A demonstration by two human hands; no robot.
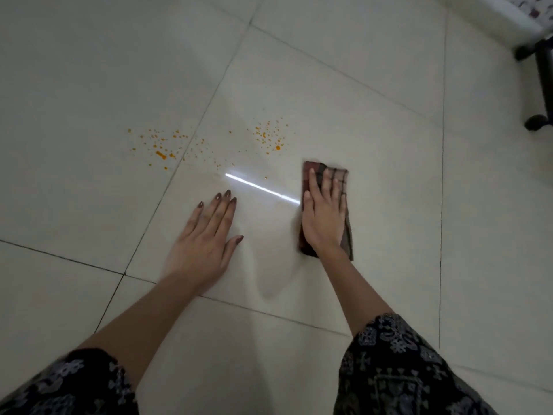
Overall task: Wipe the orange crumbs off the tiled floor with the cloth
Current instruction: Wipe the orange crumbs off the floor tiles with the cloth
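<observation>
Folded dark red-and-brown checked cloth (339, 176) lies flat on the glossy pale tiled floor (389, 115), right of centre, under the right hand (324, 214), whose straight fingers press it down; the left hand (206, 235) rests flat on bare tile to its left, fingers straight, thumb out; a bright streak of reflected light (260, 190) runs between them; farther off and leftward, scattered orange crumbs (277, 147) straddle a dark grout line (168, 187), apart from the cloth's far edge, open tile all round; a black wheeled chair base (541, 64) stands far right.
</observation>
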